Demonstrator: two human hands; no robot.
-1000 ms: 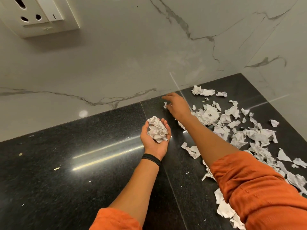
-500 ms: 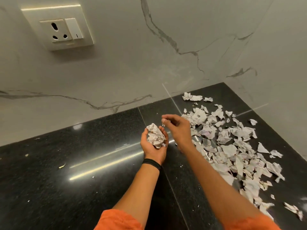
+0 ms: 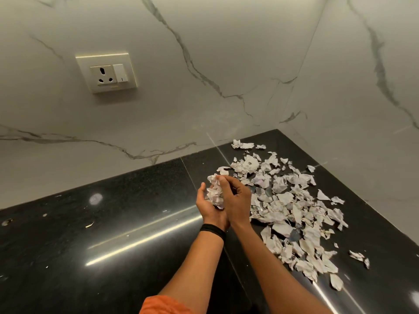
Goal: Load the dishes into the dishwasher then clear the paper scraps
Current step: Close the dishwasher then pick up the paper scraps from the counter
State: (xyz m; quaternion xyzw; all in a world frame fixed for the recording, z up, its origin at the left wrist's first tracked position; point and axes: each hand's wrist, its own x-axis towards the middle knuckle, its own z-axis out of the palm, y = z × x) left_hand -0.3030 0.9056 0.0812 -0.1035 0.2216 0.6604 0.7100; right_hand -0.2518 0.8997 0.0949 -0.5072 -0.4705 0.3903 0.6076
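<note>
Nearest, an orange sleeve (image 3: 163,305) shows at the bottom, and a black band (image 3: 213,231) sits on the left wrist. Just past it, over the middle of the black counter (image 3: 113,257), the left hand (image 3: 207,207) is cupped palm up and holds a ball of paper (image 3: 214,192). The right hand (image 3: 238,200) is close against it, its fingers curled over the top of the ball and pinching it. So some paper is picked up, but only a little. To the right, a big pile of paper scraps (image 3: 292,214) lies on the counter, spreading from near its right edge up to the back right corner. Most of this job is left, I think. No dishes or dishwasher show, so I cannot tell about that part. Far back, a socket (image 3: 106,74) sits on the wall.
</note>
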